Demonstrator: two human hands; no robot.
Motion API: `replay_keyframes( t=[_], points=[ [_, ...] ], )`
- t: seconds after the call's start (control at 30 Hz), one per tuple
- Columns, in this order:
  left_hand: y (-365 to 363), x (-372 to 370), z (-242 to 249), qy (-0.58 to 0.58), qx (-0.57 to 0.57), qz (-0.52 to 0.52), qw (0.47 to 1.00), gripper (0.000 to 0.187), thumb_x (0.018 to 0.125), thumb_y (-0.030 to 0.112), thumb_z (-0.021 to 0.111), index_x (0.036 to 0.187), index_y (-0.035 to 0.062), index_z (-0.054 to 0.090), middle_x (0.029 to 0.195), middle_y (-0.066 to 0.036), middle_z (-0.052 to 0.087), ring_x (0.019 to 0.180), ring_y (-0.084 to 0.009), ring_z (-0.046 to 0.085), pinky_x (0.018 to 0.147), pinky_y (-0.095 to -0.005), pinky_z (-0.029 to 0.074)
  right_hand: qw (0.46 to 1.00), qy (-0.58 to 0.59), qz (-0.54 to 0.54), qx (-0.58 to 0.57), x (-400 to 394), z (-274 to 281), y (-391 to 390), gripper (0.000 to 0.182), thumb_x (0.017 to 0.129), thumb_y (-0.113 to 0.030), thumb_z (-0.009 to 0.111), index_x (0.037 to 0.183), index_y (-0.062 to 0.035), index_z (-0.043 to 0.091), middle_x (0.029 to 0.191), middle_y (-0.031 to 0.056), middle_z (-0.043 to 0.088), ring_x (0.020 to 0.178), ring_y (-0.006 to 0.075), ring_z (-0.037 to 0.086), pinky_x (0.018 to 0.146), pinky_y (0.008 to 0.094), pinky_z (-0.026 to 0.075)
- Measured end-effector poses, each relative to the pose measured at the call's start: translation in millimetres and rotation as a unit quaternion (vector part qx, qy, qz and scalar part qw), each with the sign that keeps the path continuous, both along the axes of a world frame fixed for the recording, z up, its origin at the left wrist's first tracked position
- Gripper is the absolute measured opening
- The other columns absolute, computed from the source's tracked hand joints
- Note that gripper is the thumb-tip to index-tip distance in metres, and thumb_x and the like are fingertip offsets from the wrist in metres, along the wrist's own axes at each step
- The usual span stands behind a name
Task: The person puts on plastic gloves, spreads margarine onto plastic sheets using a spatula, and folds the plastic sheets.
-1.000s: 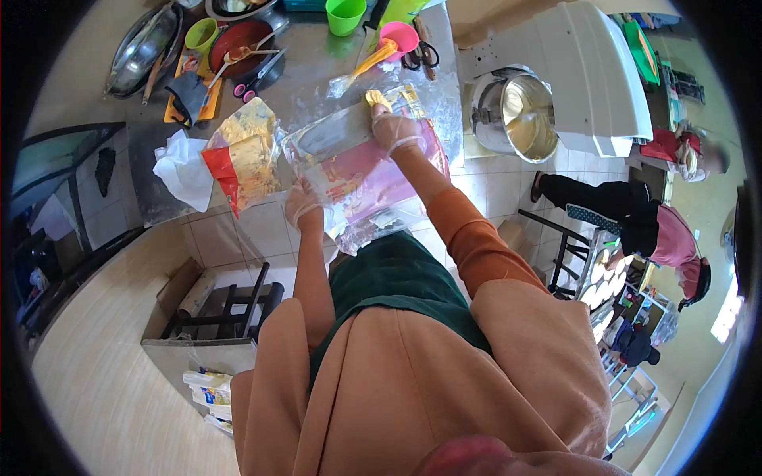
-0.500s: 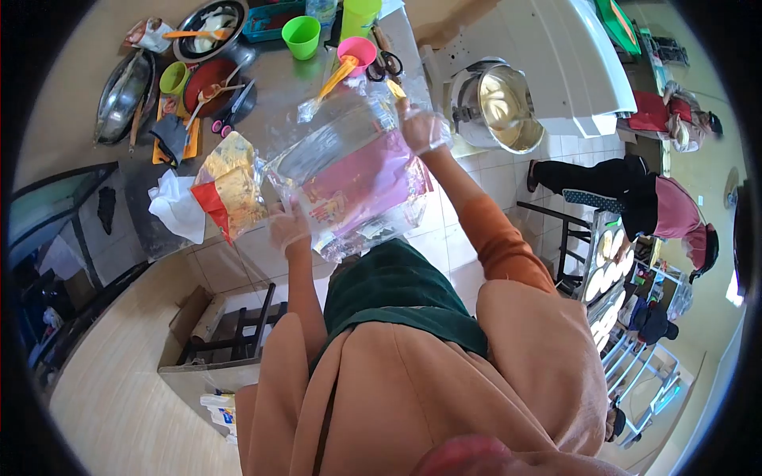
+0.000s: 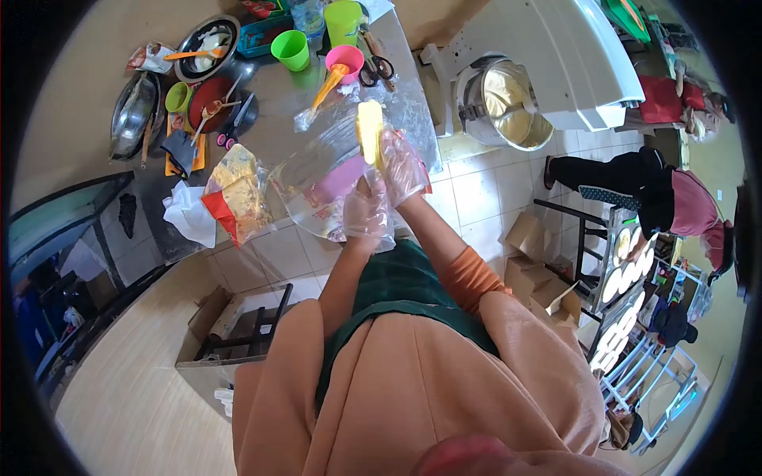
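A pale yellow block [image 3: 370, 131], its surface like butter or margarine, stands up from between my two hands. My right hand [image 3: 403, 168], in a clear plastic glove, is closed along the block's right side. Also gloved, my left hand [image 3: 367, 208] is closed about its lower end, with some fingers hidden. Beneath the hands, a clear plastic sheet or bag [image 3: 305, 170] lies over a pink printed wrapper [image 3: 333, 181] at the table's front edge. To the left is a yellow-smeared bag with a red part [image 3: 238, 194], beside white paper [image 3: 189, 214].
Cups, including a pink cup [image 3: 344, 62] with an orange-handled tool and a green cup [image 3: 290, 51], stand behind the hands. Black scissors [image 3: 377, 71] lie near them. Bowls [image 3: 208, 47] crowd the left. A steel mixer bowl [image 3: 504, 99] is at right, with co-workers [image 3: 683, 202] beyond.
My hands have come together from opposite sides of the plastic. The yellow block, earlier beside my right hand at the far edge, is now upright between them. The view has shifted slightly.
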State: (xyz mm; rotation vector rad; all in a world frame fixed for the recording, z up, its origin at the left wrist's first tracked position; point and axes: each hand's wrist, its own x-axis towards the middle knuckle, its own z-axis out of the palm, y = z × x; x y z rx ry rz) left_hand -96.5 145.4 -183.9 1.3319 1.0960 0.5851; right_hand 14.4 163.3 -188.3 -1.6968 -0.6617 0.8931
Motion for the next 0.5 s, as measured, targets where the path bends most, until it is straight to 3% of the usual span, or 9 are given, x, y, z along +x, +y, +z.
replay_keyframes(
  t=[0.07,0.17,0.27,0.37,0.4,0.5],
  points=[
    [-5.6,3.7,0.5,0.020,0.068,-0.015,0.997,0.039,0.093,0.040,0.050,0.111,0.0047,0.049,0.078,-0.021,0.062,0.073,-0.0402,0.061,0.065,-0.0471,0.046,0.987,0.152,0.030,0.053,7.4,-0.1,-8.1,0.046,0.100,-0.041,0.039,0.105,-0.0012,0.060,0.093,0.0118,0.064,0.082,0.0204,0.060,0.070,0.0336,0.047],
    [-1.9,4.8,29.3,0.192,0.112,-0.082,0.972,0.035,0.093,0.034,0.050,0.114,0.0058,0.047,0.080,-0.022,0.062,0.073,-0.0421,0.061,0.064,-0.0491,0.046,0.941,0.315,0.094,0.082,9.5,8.5,-19.5,0.046,0.100,-0.043,0.039,0.102,-0.0017,0.060,0.099,0.0102,0.064,0.089,0.0191,0.059,0.078,0.0326,0.046],
    [-5.9,6.4,27.6,0.185,0.207,-0.087,0.957,0.034,0.093,0.029,0.050,0.116,0.0054,0.045,0.080,-0.024,0.062,0.073,-0.0435,0.060,0.063,-0.0510,0.045,0.886,0.418,0.167,0.110,2.6,17.7,-34.9,0.037,0.099,-0.037,0.045,0.098,-0.0030,0.059,0.105,0.0105,0.063,0.099,0.0174,0.056,0.091,0.0306,0.042],
    [-12.4,13.0,12.8,0.157,0.224,-0.107,0.956,0.031,0.091,0.028,0.053,0.112,0.0049,0.051,0.080,-0.023,0.062,0.071,-0.0431,0.060,0.063,-0.0516,0.045,0.909,0.379,0.122,0.126,14.0,11.4,-52.6,0.037,0.100,-0.037,0.043,0.098,-0.0033,0.058,0.104,0.0112,0.063,0.094,0.0163,0.057,0.085,0.0286,0.045],
    [-10.3,19.6,21.7,0.123,0.278,-0.103,0.947,0.023,0.089,0.023,0.057,0.103,0.0045,0.058,0.081,-0.021,0.061,0.073,-0.0406,0.060,0.063,-0.0504,0.046,0.928,0.348,0.076,0.110,29.1,10.0,-57.7,0.035,0.099,-0.035,0.044,0.097,-0.0038,0.058,0.100,0.0104,0.063,0.089,0.0154,0.058,0.079,0.0268,0.046],
    [-9.1,16.6,6.5,0.063,0.481,-0.143,0.863,0.022,0.087,0.016,0.058,0.106,0.0055,0.060,0.090,-0.019,0.062,0.078,-0.0365,0.061,0.067,-0.0466,0.048,0.957,0.276,-0.087,-0.011,91.0,9.2,-71.9,0.027,0.098,-0.030,0.047,0.094,-0.0057,0.058,0.087,0.0088,0.064,0.076,0.0154,0.059,0.063,0.0248,0.047]
  ],
)
